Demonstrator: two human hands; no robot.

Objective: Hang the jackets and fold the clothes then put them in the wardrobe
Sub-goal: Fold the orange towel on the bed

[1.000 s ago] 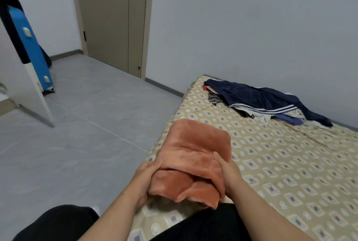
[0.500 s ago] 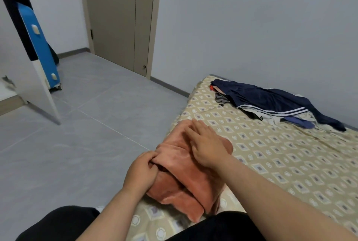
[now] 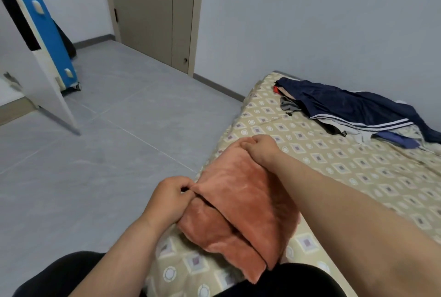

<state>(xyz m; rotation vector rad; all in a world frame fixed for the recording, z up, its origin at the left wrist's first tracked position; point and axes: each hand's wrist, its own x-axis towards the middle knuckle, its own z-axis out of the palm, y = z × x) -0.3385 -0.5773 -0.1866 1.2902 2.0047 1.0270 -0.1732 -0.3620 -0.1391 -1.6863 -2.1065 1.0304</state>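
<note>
Head camera: nearest, the person's black-clad knees (image 3: 59,272) meet the patterned bed sheet (image 3: 358,177). On it, just ahead, lies the folded orange fleece garment (image 3: 241,201), plush and layered. The left hand (image 3: 170,197) pinches its near-left corner with curled fingers. The right hand (image 3: 261,151), its forearm crossing over the cloth, grips the far edge, fingers bent round it. Farther along the bed, a navy striped jacket (image 3: 346,105) tops a loose heap of clothes. Across the grey tiled floor (image 3: 95,153) stand a white panel (image 3: 35,81), a blue suitcase (image 3: 45,31) and a beige door (image 3: 152,10).
</note>
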